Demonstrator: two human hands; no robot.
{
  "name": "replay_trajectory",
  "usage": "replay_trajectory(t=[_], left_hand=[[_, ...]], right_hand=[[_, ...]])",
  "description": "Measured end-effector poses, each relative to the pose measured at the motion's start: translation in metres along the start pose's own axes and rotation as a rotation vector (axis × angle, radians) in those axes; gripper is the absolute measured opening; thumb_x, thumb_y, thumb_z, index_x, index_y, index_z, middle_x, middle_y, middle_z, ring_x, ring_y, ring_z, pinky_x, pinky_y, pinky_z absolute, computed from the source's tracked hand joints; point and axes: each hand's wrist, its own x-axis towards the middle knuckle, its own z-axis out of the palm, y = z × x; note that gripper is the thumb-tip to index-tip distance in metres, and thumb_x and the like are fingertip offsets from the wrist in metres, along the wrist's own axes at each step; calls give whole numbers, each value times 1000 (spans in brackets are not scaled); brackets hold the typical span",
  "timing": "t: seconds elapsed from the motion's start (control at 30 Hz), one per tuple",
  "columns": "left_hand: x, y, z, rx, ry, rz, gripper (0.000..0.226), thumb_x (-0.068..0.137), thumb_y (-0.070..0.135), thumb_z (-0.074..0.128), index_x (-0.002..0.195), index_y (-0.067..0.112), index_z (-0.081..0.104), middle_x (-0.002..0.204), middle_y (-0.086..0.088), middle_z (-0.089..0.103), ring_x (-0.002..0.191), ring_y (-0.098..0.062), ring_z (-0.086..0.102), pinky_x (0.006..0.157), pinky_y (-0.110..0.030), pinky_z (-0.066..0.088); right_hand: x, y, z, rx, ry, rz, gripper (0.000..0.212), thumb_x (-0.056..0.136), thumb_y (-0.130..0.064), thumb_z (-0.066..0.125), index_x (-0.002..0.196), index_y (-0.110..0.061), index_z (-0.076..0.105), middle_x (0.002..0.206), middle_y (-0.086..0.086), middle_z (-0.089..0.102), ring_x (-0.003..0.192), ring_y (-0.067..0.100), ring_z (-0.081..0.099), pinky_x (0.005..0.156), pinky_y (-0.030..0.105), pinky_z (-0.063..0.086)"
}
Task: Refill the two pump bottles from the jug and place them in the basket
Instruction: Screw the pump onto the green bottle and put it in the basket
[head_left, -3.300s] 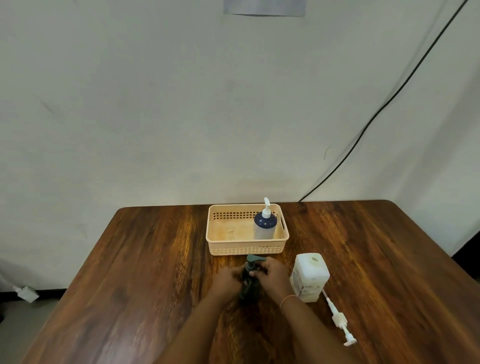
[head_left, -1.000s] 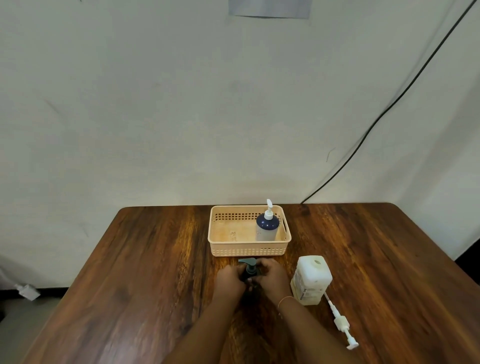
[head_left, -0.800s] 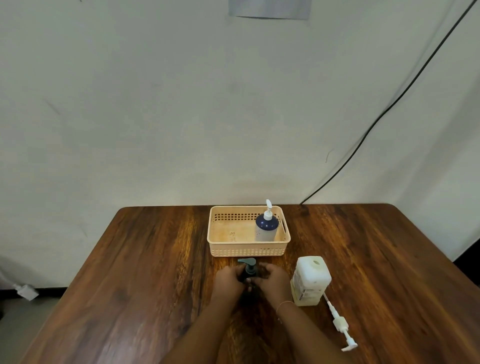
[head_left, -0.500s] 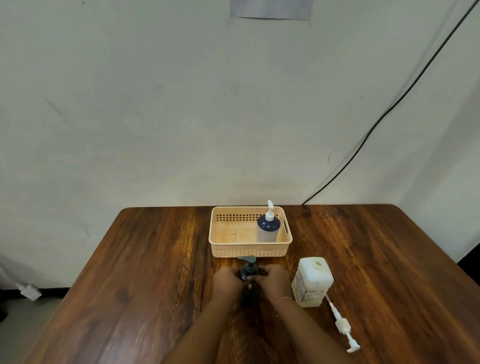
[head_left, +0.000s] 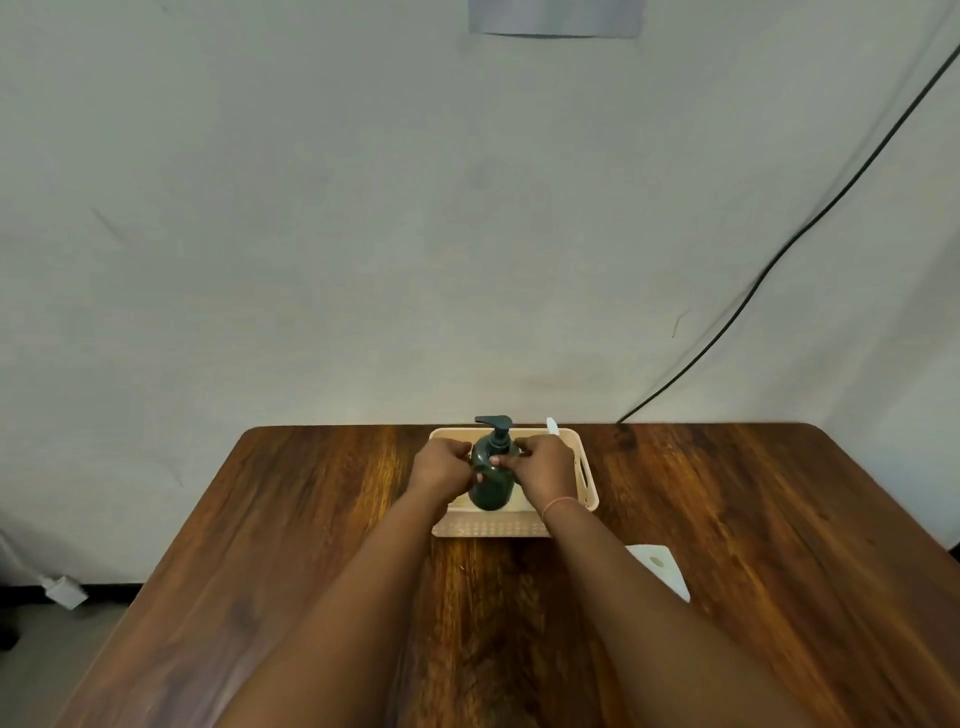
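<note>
A dark green pump bottle (head_left: 492, 486) is held upright over the cream basket (head_left: 586, 478) at the far middle of the table. My left hand (head_left: 439, 465) grips its left side and my right hand (head_left: 543, 465) grips its right side, fingers curled round its shoulder. Whether its base touches the basket floor is hidden. Of the blue pump bottle only the white pump tip (head_left: 551, 426) shows behind my right hand. The white jug (head_left: 660, 566) stands on the table nearer to me, mostly covered by my right forearm.
The wooden table (head_left: 779, 519) ends at a pale wall behind the basket. A black cable (head_left: 779, 260) runs down the wall to the table's back right. A white plug (head_left: 62, 592) lies on the floor at the left.
Both hands have carried the green bottle from the table in front of the basket forward to above the basket. My forearms now cover most of the jug and the loose white pump.
</note>
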Motion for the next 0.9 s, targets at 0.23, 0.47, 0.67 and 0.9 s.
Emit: replay_trajectory(t=[0.23,0.47,0.67,0.9], left_hand=[[24,-20,16,-185,-139,-78,52,84,-13,41,129,9,53,135,-13,53,126,-26,43,105,-42,36],[42,-42,34,-296,-182,-184,45,85,-12,37,114,19,54,130,-9,52,124,-25,42,111,-47,30],[55,-46,34,-334,-183,-192,48,86,-12,37,121,16,53,118,-2,52,113,-18,41,110,-45,31],[48,-47,34,-296,-166,-157,52,84,-15,37,125,14,51,137,-11,47,133,-29,36,113,-51,30]], right_hand=[[32,11,29,-15,-106,85,28,85,-15,63,111,-6,63,112,14,67,105,31,60,93,35,44],[48,39,60,-90,-209,112,22,90,-13,53,110,-14,61,114,9,64,106,26,57,93,35,42],[61,43,65,-59,-226,132,23,91,-16,51,112,-20,59,112,7,64,103,24,56,93,35,41],[52,46,62,-94,-237,89,38,92,-9,48,128,-19,49,121,9,61,110,26,55,98,38,42]])
